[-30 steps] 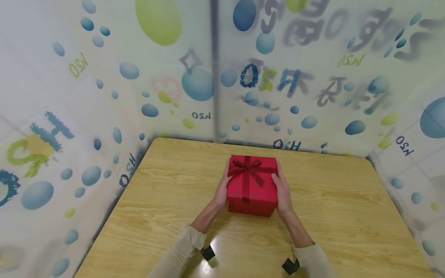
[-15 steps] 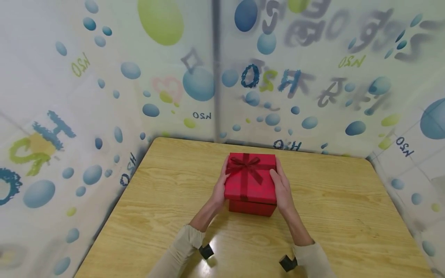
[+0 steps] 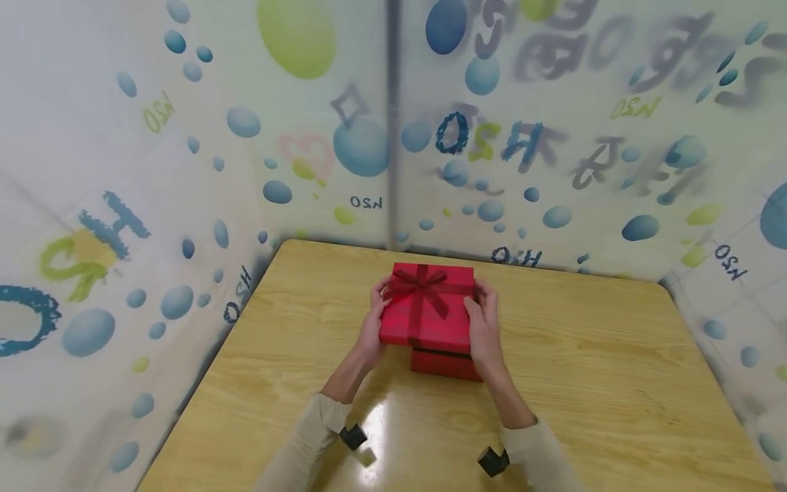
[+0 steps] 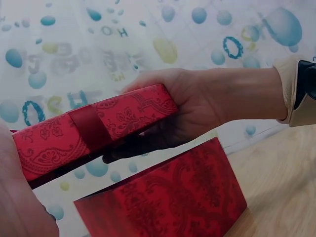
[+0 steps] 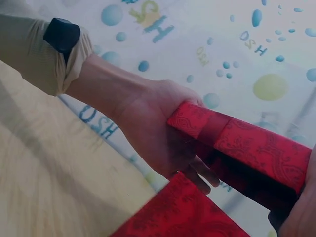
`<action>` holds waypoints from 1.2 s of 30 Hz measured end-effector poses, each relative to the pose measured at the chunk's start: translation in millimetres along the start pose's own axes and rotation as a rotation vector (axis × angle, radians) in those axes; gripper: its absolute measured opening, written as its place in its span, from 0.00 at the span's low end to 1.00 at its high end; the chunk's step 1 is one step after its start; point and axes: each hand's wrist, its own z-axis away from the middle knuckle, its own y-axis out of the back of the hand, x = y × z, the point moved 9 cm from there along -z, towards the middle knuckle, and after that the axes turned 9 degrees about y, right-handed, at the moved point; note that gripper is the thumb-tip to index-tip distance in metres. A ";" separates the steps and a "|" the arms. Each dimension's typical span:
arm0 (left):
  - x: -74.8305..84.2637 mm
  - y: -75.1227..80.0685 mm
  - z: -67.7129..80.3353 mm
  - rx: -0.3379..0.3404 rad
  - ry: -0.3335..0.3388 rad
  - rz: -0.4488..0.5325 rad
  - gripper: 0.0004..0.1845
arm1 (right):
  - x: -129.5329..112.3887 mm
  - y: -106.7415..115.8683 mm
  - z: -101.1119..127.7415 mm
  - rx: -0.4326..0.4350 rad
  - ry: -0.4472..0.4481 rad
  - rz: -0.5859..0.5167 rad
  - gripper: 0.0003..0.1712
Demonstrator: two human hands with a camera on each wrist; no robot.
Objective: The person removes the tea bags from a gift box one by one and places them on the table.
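Your left hand [image 3: 371, 321] and right hand [image 3: 484, 326] grasp the red lid [image 3: 426, 307] by its opposite sides, fingers curled under its rim, holding it clear above the red box [image 3: 444, 363]. The box stands open on the tabletop [image 3: 615, 383], around the middle and nearer the far edge, just below the lid.

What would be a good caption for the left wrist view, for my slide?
Two hands hold a red patterned lid with a dark ribbon above the open red box base on a wooden table.
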 end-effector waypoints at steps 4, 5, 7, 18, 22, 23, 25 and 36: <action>4.4 15.8 5.0 0.034 -0.016 0.027 0.23 | 2.5 -11.7 4.2 0.017 0.013 0.064 0.28; 5.2 19.8 6.3 0.044 -0.017 0.026 0.23 | 3.2 -14.3 5.2 0.022 0.015 0.084 0.28; 5.9 27.2 9.2 0.056 -0.020 0.011 0.23 | 4.7 -19.4 7.1 0.031 0.019 0.104 0.29; 11.3 68.6 20.2 0.162 -0.024 0.002 0.20 | -2.5 -69.4 14.1 -0.058 0.110 0.115 0.35; 18.6 83.3 24.8 0.195 -0.041 0.000 0.21 | -3.2 -87.8 15.7 -0.106 0.090 0.075 0.39; 20.4 87.5 26.2 0.212 -0.046 -0.002 0.22 | -2.1 -92.3 16.3 -0.121 0.079 0.069 0.41; 23.8 96.8 29.2 0.254 -0.058 -0.004 0.23 | -1.2 -100.6 16.9 -0.155 0.073 0.049 0.43; 25.9 127.6 39.8 0.331 -0.030 0.071 0.26 | 4.4 -129.3 23.6 -0.305 0.025 0.078 0.60</action>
